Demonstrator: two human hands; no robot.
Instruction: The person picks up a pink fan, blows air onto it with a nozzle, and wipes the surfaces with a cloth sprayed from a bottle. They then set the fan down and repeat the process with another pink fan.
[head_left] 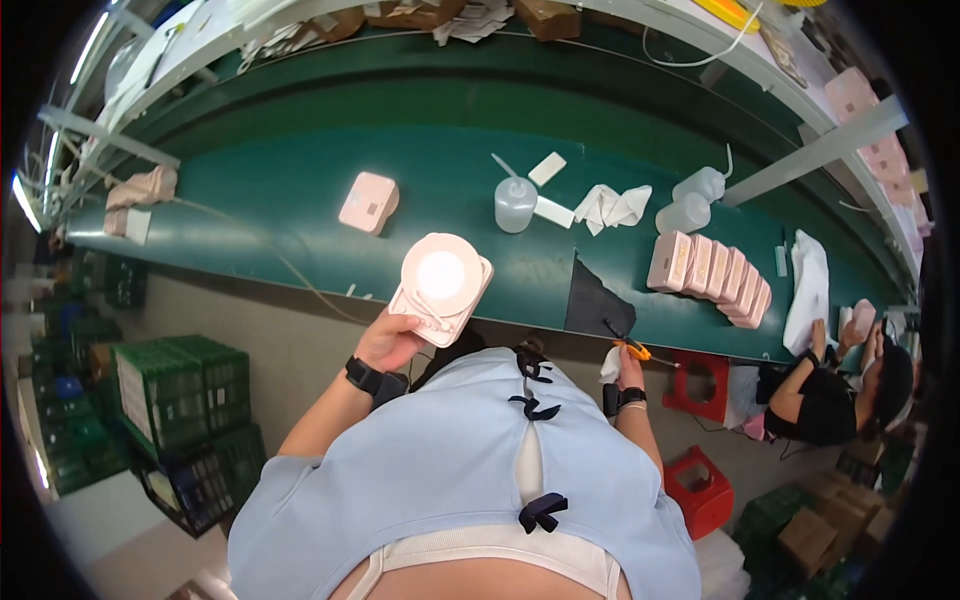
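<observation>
left grip (pixel 388 343): clasping pink device (pixel 441 283) by near end | long axis: away from body, leaning right | right grip (pixel 630 374): well apart rightward, holding orange tool (pixel 636 350), white cloth (pixel 610 366)

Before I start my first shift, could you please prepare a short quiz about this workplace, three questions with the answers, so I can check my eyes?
1. Where on the green table does the black sheet lie?
A) At the far left end
B) At the edge near the person
C) Beyond the bottles, on the far side

2. How many red stools can you count?

3. True or false: the person's left hand holds a white bottle.

Key:
1. B
2. Two
3. False; the left hand holds a pink device with a round top.
</observation>
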